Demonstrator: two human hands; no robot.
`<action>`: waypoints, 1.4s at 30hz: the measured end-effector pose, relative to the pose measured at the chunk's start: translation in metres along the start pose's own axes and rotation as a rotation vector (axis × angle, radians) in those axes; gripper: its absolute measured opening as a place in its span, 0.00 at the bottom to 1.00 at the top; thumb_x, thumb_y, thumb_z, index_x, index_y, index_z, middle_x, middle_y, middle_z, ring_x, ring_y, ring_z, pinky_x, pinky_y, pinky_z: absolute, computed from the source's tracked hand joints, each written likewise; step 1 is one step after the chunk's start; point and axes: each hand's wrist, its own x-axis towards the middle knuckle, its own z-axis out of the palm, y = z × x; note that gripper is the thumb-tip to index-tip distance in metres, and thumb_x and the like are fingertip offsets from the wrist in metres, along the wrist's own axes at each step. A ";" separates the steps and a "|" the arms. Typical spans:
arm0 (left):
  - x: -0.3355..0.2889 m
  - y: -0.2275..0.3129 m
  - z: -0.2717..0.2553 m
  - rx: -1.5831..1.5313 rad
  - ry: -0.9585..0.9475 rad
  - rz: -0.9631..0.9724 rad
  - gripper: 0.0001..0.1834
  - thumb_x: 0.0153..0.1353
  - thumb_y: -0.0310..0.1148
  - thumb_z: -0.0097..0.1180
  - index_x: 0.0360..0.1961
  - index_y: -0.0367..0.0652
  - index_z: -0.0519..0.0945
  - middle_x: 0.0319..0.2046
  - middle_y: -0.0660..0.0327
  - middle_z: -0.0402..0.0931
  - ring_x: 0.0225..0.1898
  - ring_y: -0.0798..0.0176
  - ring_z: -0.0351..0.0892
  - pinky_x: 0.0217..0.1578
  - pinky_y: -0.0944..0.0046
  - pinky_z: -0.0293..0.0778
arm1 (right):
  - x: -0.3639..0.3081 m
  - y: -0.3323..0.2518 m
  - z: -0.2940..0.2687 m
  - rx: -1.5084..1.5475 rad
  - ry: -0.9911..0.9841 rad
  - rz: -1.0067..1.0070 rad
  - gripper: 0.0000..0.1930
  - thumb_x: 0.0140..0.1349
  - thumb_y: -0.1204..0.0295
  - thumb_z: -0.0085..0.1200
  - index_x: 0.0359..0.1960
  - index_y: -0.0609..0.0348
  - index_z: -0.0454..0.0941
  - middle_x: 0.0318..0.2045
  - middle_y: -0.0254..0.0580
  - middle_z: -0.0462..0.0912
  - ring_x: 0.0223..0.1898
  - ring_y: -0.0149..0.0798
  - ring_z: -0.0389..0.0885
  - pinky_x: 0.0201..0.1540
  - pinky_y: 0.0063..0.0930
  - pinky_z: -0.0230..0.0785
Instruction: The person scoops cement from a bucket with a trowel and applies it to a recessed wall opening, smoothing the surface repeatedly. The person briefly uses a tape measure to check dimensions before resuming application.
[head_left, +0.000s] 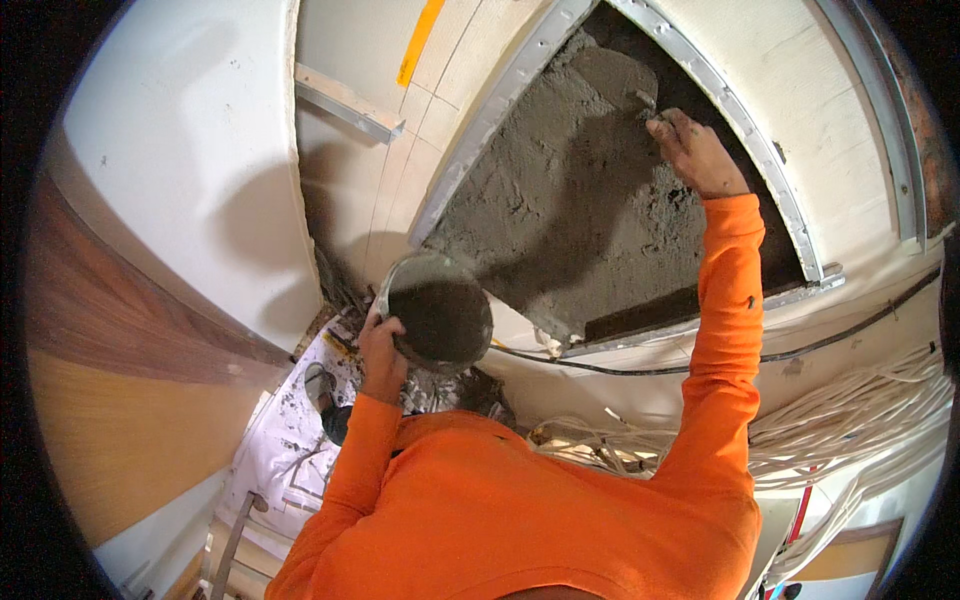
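Note:
My left hand (381,352) grips the rim of a round bucket (482,335), which holds dark grey wet mortar (435,312). Up at the wall, my right hand (695,152) is closed round the handle of a trowel (610,78). Its blade is smeared grey and lies against the mortar coat (570,190), so its outline is hard to make out. That coat covers most of a recessed panel edged by metal strips (490,130). A dark uncoated band (645,315) shows along the panel's lower and right edges.
Below the panel runs a black cable (640,370). Bundles of pale cables (850,420) hang at the right. A metal profile (345,105) juts from the wall at upper left. Splattered white sheeting (285,440) lies beneath, with a shoe (320,385) on it.

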 end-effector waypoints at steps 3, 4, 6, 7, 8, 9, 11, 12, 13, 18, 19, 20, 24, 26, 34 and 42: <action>-0.011 0.007 0.039 -0.091 -0.109 0.034 0.37 0.48 0.13 0.50 0.65 0.36 0.78 0.46 0.60 0.79 0.42 0.59 0.77 0.47 0.63 0.75 | 0.001 0.002 -0.009 0.079 0.025 0.010 0.21 0.77 0.54 0.49 0.51 0.62 0.81 0.40 0.54 0.87 0.43 0.58 0.85 0.47 0.46 0.76; -0.021 0.015 0.061 -0.120 -0.112 0.021 0.37 0.48 0.13 0.50 0.64 0.36 0.78 0.45 0.60 0.79 0.42 0.59 0.78 0.48 0.62 0.76 | 0.000 0.003 -0.012 0.108 0.031 0.041 0.22 0.77 0.54 0.49 0.51 0.63 0.81 0.36 0.52 0.86 0.39 0.55 0.84 0.44 0.43 0.76; -0.031 0.024 0.083 -0.171 -0.116 0.024 0.36 0.48 0.13 0.50 0.64 0.36 0.78 0.45 0.60 0.79 0.43 0.58 0.78 0.49 0.61 0.76 | -0.002 -0.007 -0.021 0.199 0.023 0.157 0.22 0.78 0.53 0.49 0.51 0.63 0.80 0.29 0.46 0.82 0.31 0.46 0.81 0.39 0.38 0.73; -0.033 0.025 0.088 -0.191 -0.121 0.031 0.36 0.48 0.13 0.50 0.63 0.35 0.78 0.44 0.60 0.79 0.43 0.58 0.79 0.49 0.61 0.76 | -0.005 -0.007 -0.019 0.244 0.073 0.113 0.23 0.77 0.51 0.50 0.47 0.63 0.80 0.25 0.36 0.75 0.26 0.34 0.71 0.32 0.30 0.67; -0.033 0.024 0.092 -0.210 -0.126 0.039 0.35 0.48 0.13 0.50 0.63 0.35 0.77 0.44 0.60 0.79 0.44 0.57 0.79 0.49 0.60 0.77 | -0.006 -0.005 -0.017 0.275 0.073 0.132 0.23 0.77 0.50 0.50 0.46 0.63 0.80 0.25 0.35 0.75 0.25 0.33 0.72 0.31 0.30 0.67; -0.030 0.021 0.093 -0.198 -0.095 0.033 0.35 0.48 0.13 0.50 0.62 0.35 0.77 0.44 0.60 0.79 0.44 0.57 0.79 0.50 0.60 0.76 | -0.006 -0.004 -0.017 0.306 0.074 0.148 0.23 0.77 0.50 0.50 0.45 0.62 0.80 0.25 0.35 0.76 0.25 0.32 0.72 0.31 0.30 0.67; -0.024 0.013 0.095 -0.174 -0.032 0.021 0.34 0.48 0.13 0.50 0.62 0.36 0.78 0.44 0.60 0.79 0.44 0.58 0.78 0.50 0.61 0.75 | -0.008 0.001 -0.014 0.383 0.081 0.189 0.23 0.77 0.49 0.49 0.44 0.61 0.80 0.25 0.34 0.75 0.24 0.30 0.72 0.28 0.28 0.66; -0.019 0.010 0.095 -0.172 -0.051 0.021 0.34 0.48 0.14 0.51 0.61 0.36 0.78 0.44 0.61 0.79 0.44 0.58 0.78 0.51 0.61 0.75 | -0.010 0.005 -0.009 0.429 0.092 0.212 0.23 0.77 0.49 0.49 0.44 0.61 0.80 0.25 0.33 0.75 0.23 0.29 0.71 0.27 0.28 0.64; -0.015 0.008 0.095 -0.169 -0.070 0.022 0.33 0.48 0.14 0.52 0.61 0.36 0.78 0.45 0.61 0.78 0.44 0.58 0.77 0.51 0.61 0.74 | -0.012 0.007 -0.006 0.476 0.102 0.236 0.23 0.77 0.49 0.49 0.44 0.60 0.80 0.25 0.33 0.75 0.22 0.28 0.70 0.26 0.27 0.63; -0.004 0.001 0.094 -0.136 -0.076 0.008 0.31 0.48 0.16 0.55 0.58 0.36 0.78 0.47 0.63 0.76 0.48 0.60 0.73 0.54 0.63 0.70 | -0.032 0.005 -0.002 0.780 0.103 0.365 0.22 0.78 0.50 0.49 0.47 0.58 0.79 0.26 0.30 0.73 0.21 0.26 0.67 0.23 0.24 0.57; -0.001 -0.002 0.093 -0.134 -0.061 0.010 0.31 0.48 0.16 0.55 0.58 0.36 0.78 0.47 0.63 0.75 0.49 0.61 0.73 0.55 0.63 0.69 | -0.035 0.006 -0.001 0.828 0.108 0.378 0.21 0.78 0.50 0.48 0.47 0.58 0.79 0.26 0.29 0.73 0.21 0.26 0.67 0.23 0.24 0.57; 0.002 -0.004 0.092 -0.132 -0.046 0.012 0.30 0.48 0.16 0.55 0.58 0.36 0.78 0.48 0.64 0.75 0.50 0.61 0.72 0.55 0.63 0.68 | -0.039 0.008 0.001 0.875 0.113 0.390 0.21 0.78 0.51 0.48 0.48 0.57 0.78 0.26 0.29 0.73 0.21 0.26 0.67 0.23 0.24 0.57; 0.002 0.001 0.099 -0.114 -0.029 0.018 0.31 0.48 0.16 0.54 0.58 0.37 0.78 0.49 0.64 0.75 0.52 0.61 0.71 0.57 0.64 0.67 | -0.067 0.035 0.021 0.948 0.157 0.363 0.17 0.79 0.54 0.49 0.46 0.55 0.78 0.27 0.29 0.75 0.22 0.27 0.70 0.24 0.24 0.60; 0.002 0.004 0.102 -0.158 -0.012 0.006 0.31 0.48 0.15 0.54 0.58 0.37 0.79 0.48 0.64 0.76 0.51 0.61 0.73 0.56 0.64 0.69 | -0.081 0.043 0.036 0.913 0.181 0.284 0.15 0.79 0.55 0.49 0.45 0.55 0.78 0.27 0.34 0.79 0.22 0.34 0.75 0.25 0.28 0.65; -0.003 0.000 0.103 -0.169 -0.048 0.087 0.34 0.46 0.13 0.51 0.59 0.36 0.80 0.47 0.63 0.80 0.48 0.59 0.78 0.53 0.61 0.74 | -0.109 -0.024 0.177 -0.057 -0.089 0.145 0.20 0.74 0.50 0.51 0.57 0.48 0.68 0.31 0.57 0.87 0.32 0.67 0.86 0.35 0.61 0.78; -0.007 -0.005 0.096 -0.184 -0.021 0.102 0.35 0.45 0.13 0.51 0.60 0.33 0.79 0.47 0.61 0.80 0.45 0.60 0.79 0.50 0.64 0.75 | -0.061 -0.023 0.174 -0.247 0.039 0.137 0.21 0.75 0.49 0.49 0.54 0.53 0.70 0.29 0.61 0.86 0.30 0.67 0.86 0.33 0.65 0.77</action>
